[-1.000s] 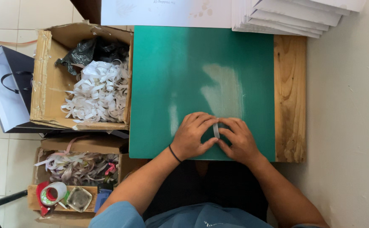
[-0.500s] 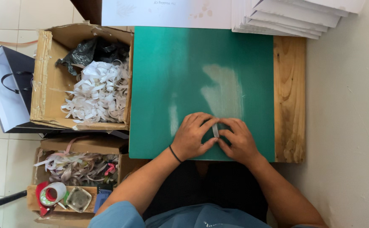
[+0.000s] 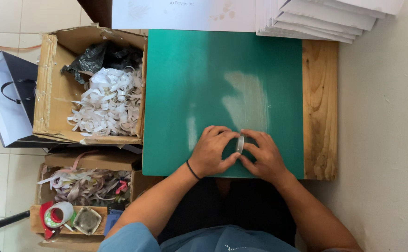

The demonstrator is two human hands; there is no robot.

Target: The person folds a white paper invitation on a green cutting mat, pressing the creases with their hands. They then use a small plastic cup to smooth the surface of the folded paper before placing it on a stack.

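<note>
Both hands meet over the near edge of the green cutting mat (image 3: 204,84), which lies on a wooden table (image 3: 320,107). The left hand (image 3: 212,151) and the right hand (image 3: 264,156) hold a small roll of clear tape (image 3: 240,144) between them, standing on edge just above the mat; the fingers of each hand are curled together and pinched onto the roll from either side, thumbs below it. A thin black band (image 3: 193,170) circles the left wrist. At the mat's far edge lie a large white sheet (image 3: 185,14) and, beside it, a fanned stack of white cards (image 3: 325,18). Left of the mat sits 1 open cardboard box (image 3: 50,88) filled with white paper strips (image 3: 106,105) and a black plastic bag (image 3: 96,56). Nearer than that box, a 2nd box (image 3: 87,161) holds tangled ribbons (image 3: 85,184). A dark paper bag with white lining (image 3: 6,102) lies on the floor left of the boxes.
</note>
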